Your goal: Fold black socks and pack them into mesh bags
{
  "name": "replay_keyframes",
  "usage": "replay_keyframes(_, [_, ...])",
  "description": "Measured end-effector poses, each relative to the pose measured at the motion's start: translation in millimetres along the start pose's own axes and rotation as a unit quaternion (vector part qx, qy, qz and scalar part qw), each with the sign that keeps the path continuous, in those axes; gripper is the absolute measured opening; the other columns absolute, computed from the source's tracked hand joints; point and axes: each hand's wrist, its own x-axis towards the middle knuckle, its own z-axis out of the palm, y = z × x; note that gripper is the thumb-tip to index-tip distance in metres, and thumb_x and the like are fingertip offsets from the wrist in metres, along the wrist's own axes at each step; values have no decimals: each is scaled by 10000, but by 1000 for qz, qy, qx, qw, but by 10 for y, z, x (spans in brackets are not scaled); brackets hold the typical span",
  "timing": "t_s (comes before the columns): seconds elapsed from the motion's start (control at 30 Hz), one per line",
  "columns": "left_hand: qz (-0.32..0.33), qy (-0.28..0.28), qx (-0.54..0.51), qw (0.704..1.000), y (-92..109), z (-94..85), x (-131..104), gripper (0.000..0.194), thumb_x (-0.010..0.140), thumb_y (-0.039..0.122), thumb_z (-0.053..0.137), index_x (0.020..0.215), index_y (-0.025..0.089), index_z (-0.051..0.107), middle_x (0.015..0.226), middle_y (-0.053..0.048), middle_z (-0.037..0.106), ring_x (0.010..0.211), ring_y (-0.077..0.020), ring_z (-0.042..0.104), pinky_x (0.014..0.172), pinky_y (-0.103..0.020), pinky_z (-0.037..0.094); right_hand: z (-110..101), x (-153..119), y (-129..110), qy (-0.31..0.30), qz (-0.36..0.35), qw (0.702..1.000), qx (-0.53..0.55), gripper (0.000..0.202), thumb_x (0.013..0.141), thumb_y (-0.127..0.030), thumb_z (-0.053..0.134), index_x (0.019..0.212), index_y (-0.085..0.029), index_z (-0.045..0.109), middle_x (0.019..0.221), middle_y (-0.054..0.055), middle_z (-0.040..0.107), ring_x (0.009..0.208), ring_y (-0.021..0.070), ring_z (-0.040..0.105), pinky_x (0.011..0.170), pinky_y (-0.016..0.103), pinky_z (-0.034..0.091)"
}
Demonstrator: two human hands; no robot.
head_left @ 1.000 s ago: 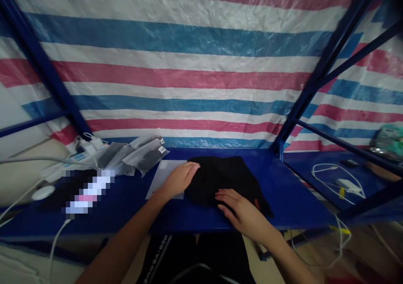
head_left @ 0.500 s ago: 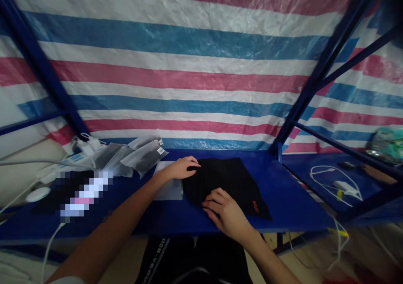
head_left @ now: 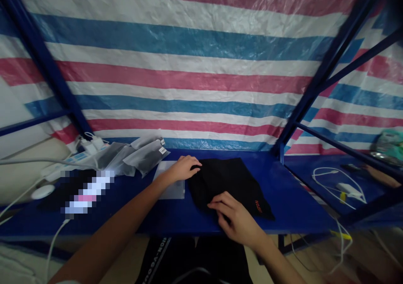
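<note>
A folded black garment (head_left: 233,179) with small orange lettering at its lower right corner lies flat on the blue table in front of me. My left hand (head_left: 186,168) rests at its upper left corner, fingers stretched over the cloth's edge. Over the lower left part, my right hand (head_left: 231,217) touches the fabric with loosely bent fingers, the thumb apart from them. Under my left wrist and forearm is a frosted clear zip bag (head_left: 174,190), partly covered by the arm.
Several frosted packets (head_left: 143,156) with white labels lie at the back left. Beside them are a power strip (head_left: 63,168), a lit, blurred-out screen (head_left: 90,194) and a white round object (head_left: 43,191). Blue posts (head_left: 292,120) frame the table; a white charger and cable (head_left: 348,188) lie beyond the right one.
The garment's left edge has shifted slightly right, off the zip bag. My right hand has moved a little right and down, its fingers more spread. My left hand has barely moved.
</note>
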Motion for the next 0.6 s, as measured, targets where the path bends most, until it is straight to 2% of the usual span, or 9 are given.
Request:
replay_keyframes(0.13, [52, -35, -84, 995, 178, -81, -131, 319, 1079, 335, 549, 1308, 262, 759, 1340, -84, 748, 1254, -251, 689, 1118, -385, 480, -61, 39, 99, 11, 42, 999, 7, 412, 1018, -144, 585, 1403, -263, 673, 1287, 112, 672, 1195, 276, 619, 1033, 477, 577])
replay_keyframes(0.27, [53, -56, -123, 989, 187, -103, -354, 412, 1084, 450, 569, 1438, 274, 686, 1470, -91, 689, 1388, -252, 629, 1199, -380, 441, -12, 17, 199, -1, 40, 999, 19, 279, 1037, -186, 624, 1261, -280, 761, 1244, 88, 704, 1193, 266, 625, 1037, 465, 569])
replay_keyframes(0.4, [46, -102, -92, 989, 113, -142, -515, 751, 955, 565, 744, 1614, 297, 504, 1650, -109, 515, 1533, -312, 483, 1266, -438, 375, 15, -11, 229, 9, 54, 997, 54, 248, 1019, -181, 658, 1224, -272, 763, 1258, 85, 705, 1209, 255, 630, 1054, 461, 557])
replay_keyframes(0.47, [39, -117, -82, 989, 155, -204, -555, 886, 907, 587, 787, 1661, 294, 425, 1694, -124, 446, 1558, -333, 442, 1271, -466, 368, -7, -20, 222, 12, 62, 996, 70, 240, 1017, -197, 670, 1229, -271, 752, 1263, 86, 702, 1213, 252, 637, 1058, 460, 557])
replay_keyframes(0.5, [41, -110, -81, 990, 215, -241, -571, 887, 917, 579, 777, 1671, 298, 404, 1709, -123, 421, 1571, -332, 421, 1278, -477, 357, -28, -28, 214, 17, 66, 995, 74, 243, 1020, -207, 668, 1242, -271, 742, 1279, 90, 695, 1223, 254, 636, 1065, 464, 555])
replay_keyframes(0.6, [88, -48, -80, 992, 536, -319, -637, 717, 1001, 492, 682, 1652, 327, 431, 1712, -89, 426, 1617, -310, 338, 1322, -528, 268, -125, -84, 173, 38, 77, 994, 69, 231, 1035, -235, 649, 1253, -273, 717, 1311, 101, 672, 1242, 266, 632, 1090, 483, 540])
